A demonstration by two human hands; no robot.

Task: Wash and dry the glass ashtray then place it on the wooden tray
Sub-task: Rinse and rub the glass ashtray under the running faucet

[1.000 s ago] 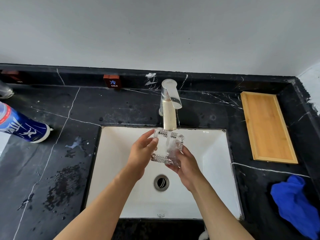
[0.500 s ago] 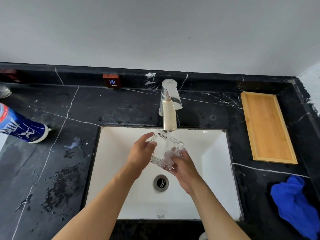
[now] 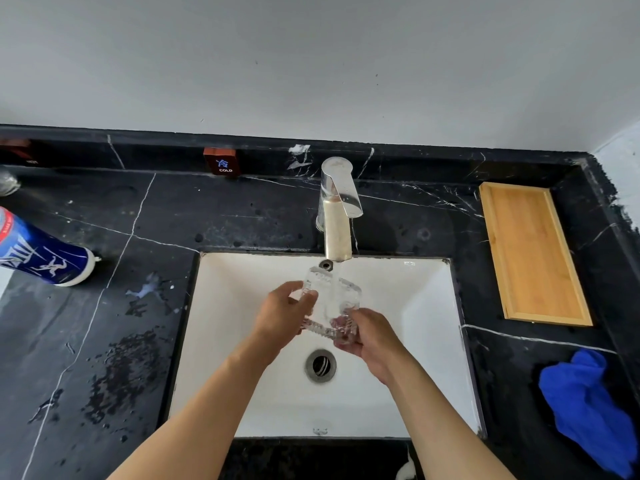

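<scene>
While both hands grip the glass ashtray over the sink, left hand and right hand clasp opposite edges under the faucet. Right of them lie a blue cloth, then the wooden tray; far left, a blue bottle.

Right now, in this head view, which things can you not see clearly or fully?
- Glass ashtray: clear glass under running water; left hand and right hand cover its sides, so cleanliness is unclear.
- Blue bottle: cut off by the left edge.
- Blue cloth: partly cut off at the bottom-right corner.
- Dark red tag at far left: text too small.
</scene>
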